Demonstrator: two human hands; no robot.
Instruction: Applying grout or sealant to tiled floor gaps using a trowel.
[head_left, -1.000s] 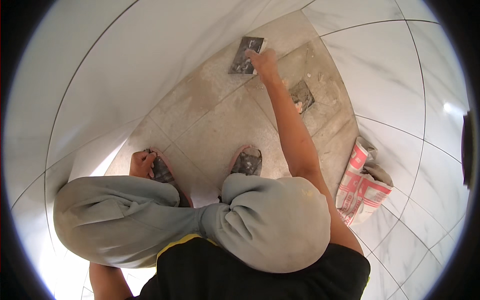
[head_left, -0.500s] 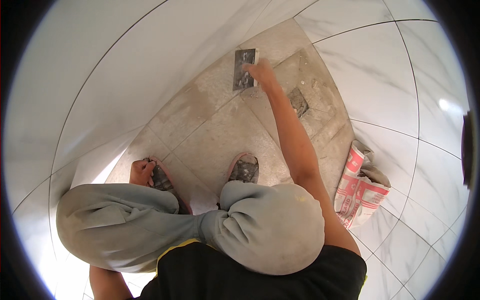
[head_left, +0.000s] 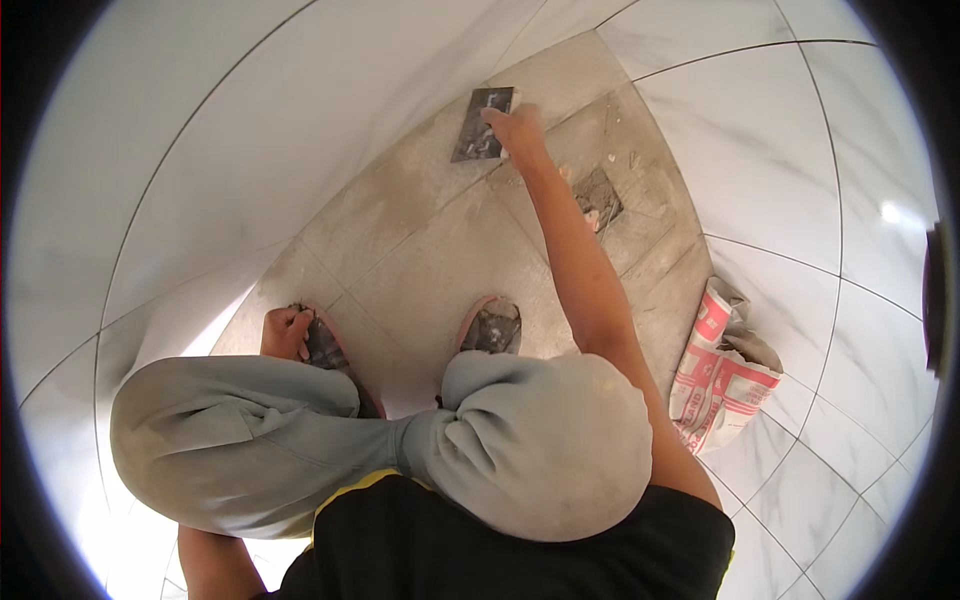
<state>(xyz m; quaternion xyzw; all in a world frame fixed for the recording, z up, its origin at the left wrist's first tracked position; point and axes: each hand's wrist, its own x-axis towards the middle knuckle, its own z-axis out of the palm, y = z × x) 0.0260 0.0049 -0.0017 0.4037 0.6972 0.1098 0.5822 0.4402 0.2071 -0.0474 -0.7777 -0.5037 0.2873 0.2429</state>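
Observation:
My right hand (head_left: pixel 514 128) reaches out over the dusty floor tiles (head_left: pixel 390 280), gripping a dark, mottled rectangular flat piece (head_left: pixel 478 140) with a pale right edge, near the upper corner of the floor. Below and right of that hand is a square dark rough patch (head_left: pixel 606 197) in the floor, with pale bits at its edge. My left hand (head_left: pixel 287 330) is low on the left, fingers curled beside my left sandal (head_left: pixel 326 345); what it holds, if anything, is hidden. My right sandal (head_left: pixel 492 325) rests on the floor between it and my right forearm.
White marbled tile walls (head_left: pixel 740 130) close in on the left and right, meeting at the far corner. A crumpled white and red paper bag (head_left: pixel 728 385) stands against the right wall. My bent knees (head_left: pixel 540 440) fill the lower middle.
My right hand and the flat piece moved toward me, then away again and slightly left. The whole view shifted a little with my head. My left hand stays by the sandal.

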